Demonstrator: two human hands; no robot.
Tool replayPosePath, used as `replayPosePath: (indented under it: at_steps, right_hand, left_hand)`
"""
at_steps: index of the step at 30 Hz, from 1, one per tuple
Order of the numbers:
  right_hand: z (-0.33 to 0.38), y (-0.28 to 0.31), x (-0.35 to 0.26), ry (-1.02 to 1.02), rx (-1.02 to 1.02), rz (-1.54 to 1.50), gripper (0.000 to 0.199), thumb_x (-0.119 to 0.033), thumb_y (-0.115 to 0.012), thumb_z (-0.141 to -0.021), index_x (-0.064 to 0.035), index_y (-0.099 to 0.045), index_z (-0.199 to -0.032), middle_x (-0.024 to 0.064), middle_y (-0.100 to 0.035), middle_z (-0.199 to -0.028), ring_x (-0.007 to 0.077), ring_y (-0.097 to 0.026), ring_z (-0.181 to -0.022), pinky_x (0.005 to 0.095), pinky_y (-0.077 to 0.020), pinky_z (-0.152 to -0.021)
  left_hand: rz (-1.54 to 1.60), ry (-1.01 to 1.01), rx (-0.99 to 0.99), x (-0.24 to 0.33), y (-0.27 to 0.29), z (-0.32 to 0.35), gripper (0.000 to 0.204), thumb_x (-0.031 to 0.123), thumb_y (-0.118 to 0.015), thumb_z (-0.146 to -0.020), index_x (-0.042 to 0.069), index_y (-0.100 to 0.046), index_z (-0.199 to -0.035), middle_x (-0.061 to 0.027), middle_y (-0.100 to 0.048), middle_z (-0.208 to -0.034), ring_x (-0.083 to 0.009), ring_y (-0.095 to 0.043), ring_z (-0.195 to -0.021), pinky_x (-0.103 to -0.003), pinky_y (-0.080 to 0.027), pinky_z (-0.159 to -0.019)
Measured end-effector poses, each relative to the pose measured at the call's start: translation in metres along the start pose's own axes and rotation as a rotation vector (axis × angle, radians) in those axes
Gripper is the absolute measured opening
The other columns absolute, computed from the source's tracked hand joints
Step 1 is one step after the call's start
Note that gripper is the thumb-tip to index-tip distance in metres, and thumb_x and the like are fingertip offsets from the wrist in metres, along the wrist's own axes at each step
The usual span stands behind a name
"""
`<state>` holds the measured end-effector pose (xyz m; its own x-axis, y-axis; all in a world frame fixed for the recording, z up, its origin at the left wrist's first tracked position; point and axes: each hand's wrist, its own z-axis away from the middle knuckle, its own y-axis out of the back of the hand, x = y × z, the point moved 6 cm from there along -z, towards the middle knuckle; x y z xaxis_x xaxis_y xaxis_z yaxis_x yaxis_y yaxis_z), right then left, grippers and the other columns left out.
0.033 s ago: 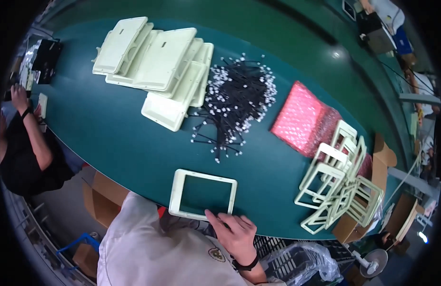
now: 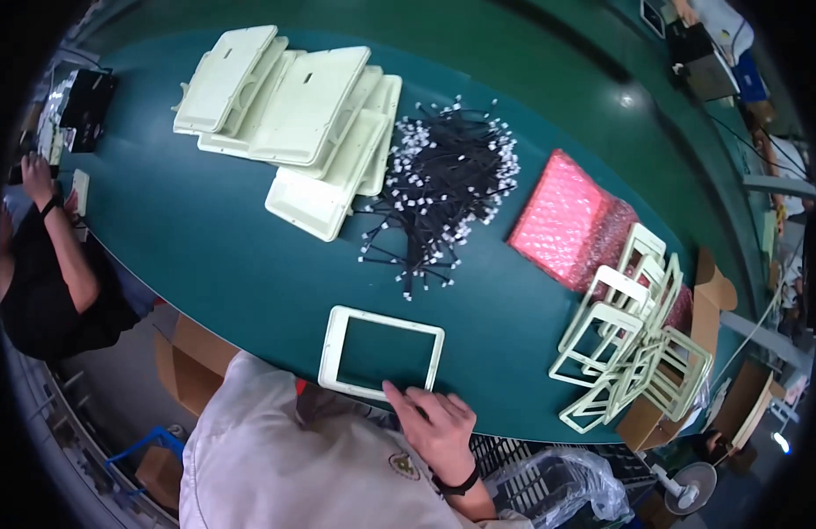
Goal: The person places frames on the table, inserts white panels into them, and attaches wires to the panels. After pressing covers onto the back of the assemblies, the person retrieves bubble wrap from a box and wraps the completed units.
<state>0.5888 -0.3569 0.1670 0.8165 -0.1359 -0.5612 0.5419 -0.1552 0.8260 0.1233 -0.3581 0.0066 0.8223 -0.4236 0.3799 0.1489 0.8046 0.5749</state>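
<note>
Resting flat on the green worktop (image 2: 232, 256) near its front edge, the pale frame (image 2: 336, 339) looks light, thin and stiff; its long side rails seem the safest hold. The right hand (image 2: 430, 423) lies on its corner, fingers (image 2: 399, 397) spread, gripping nothing. The left hand is out of view. A pink bubble-wrap bag (image 2: 567, 220) lies beyond.

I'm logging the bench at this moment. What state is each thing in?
Frame: flat on the table, near edge, empty inside.
Right hand: fingers on the frame's near edge.
Left hand: not in view.
Back panels: overlapping pile, lying flat.
Cables: loose tangled heap.
Bubble wrap: pink, lying flat.
Spare frames: jumbled pile, tilted against each other.
</note>
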Motion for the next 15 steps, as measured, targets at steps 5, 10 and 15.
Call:
replayPosePath:
  at_steps: [5,10,15]
  right_hand:
    - [-0.001,-0.016,0.002,0.028,0.015,-0.068,0.036,-0.014,-0.085,-0.087,-0.0183,-0.082,-0.122,-0.001,-0.07,-0.106,0.0113,-0.068,-0.072,0.0289,-0.0501,-0.062]
    - [0.016,0.009,0.022,-0.109,0.225,0.039,0.027,-0.016,-0.086,-0.088,-0.0131,-0.082,-0.114,0.0058,-0.074,-0.11,0.0208,-0.072,-0.08,0.0332,-0.0546,-0.066]
    - [0.067,0.087,0.065,-0.657,0.454,0.442,0.04,-0.019,-0.086,-0.09,-0.001,-0.069,-0.121,0.0185,-0.07,-0.116,0.0414,-0.066,-0.111,0.0484,-0.0549,-0.093]
  left_hand:
    - [0.023,0.089,0.063,-0.014,0.013,0.026,0.055,0.034,-0.071,-0.092,0.007,-0.059,-0.137,-0.0223,-0.057,-0.136,-0.0415,-0.054,-0.122,-0.053,-0.04,-0.101]
    - [-0.006,-0.13,0.13,-0.032,0.043,-0.075,0.038,0.023,-0.069,-0.096,0.005,-0.066,-0.129,-0.0239,-0.063,-0.125,-0.0405,-0.062,-0.111,-0.047,-0.048,-0.093]
    - [-0.043,-0.465,0.2,-0.001,0.097,-0.168,0.022,0.011,-0.068,-0.099,0.004,-0.073,-0.12,-0.0255,-0.07,-0.114,-0.0395,-0.069,-0.1,-0.041,-0.056,-0.085]
